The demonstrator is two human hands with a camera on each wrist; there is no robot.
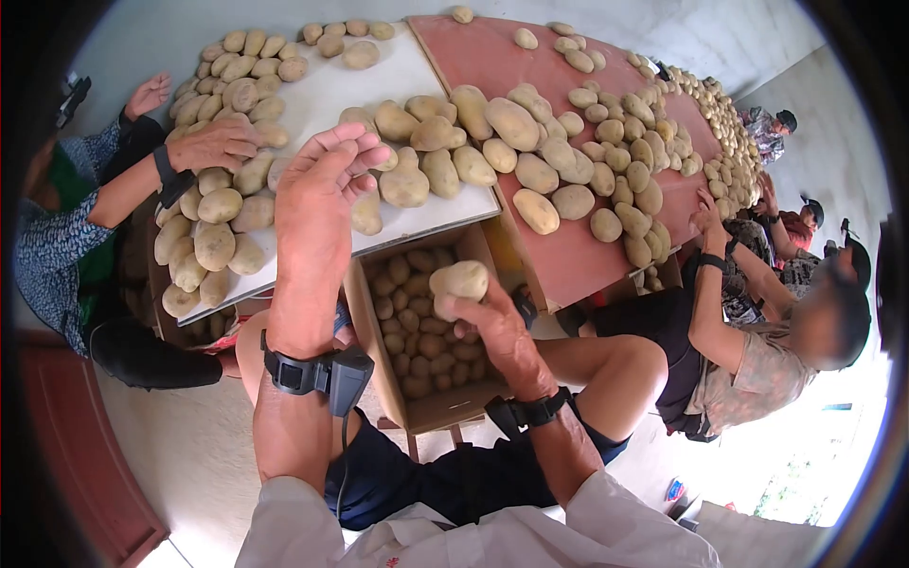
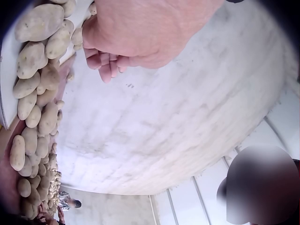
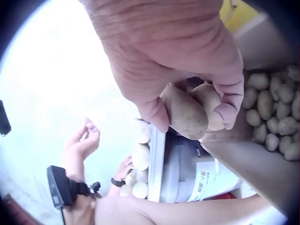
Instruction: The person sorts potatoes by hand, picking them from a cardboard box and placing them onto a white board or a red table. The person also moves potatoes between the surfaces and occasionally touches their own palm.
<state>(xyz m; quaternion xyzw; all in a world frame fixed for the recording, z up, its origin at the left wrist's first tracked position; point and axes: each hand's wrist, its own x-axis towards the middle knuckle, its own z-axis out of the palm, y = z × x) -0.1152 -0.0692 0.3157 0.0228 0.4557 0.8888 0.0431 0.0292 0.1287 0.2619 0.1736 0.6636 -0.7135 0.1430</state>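
My right hand (image 1: 497, 327) is above the cardboard box (image 1: 383, 379), its fingers and thumb around potatoes. In the right wrist view a pale brown potato (image 3: 187, 115) and a second potato (image 3: 212, 105) show side by side between thumb and fingers. Many small potatoes (image 1: 431, 346) lie inside the box. My left hand (image 1: 327, 180) is raised near the white tabletop (image 1: 417, 222), holding nothing, its fingers loosely bent. A row of larger potatoes (image 1: 407, 185) lies just past it. In the left wrist view that hand (image 2: 145, 33) shows against a pale wall.
Potatoes (image 1: 218, 241) are heaped on the white table's left, where another person's hand (image 1: 218, 142) rests on them. More cover the red board (image 1: 473, 57) at right, with other people seated alongside. My bare knee (image 1: 634, 374) is right of the box.
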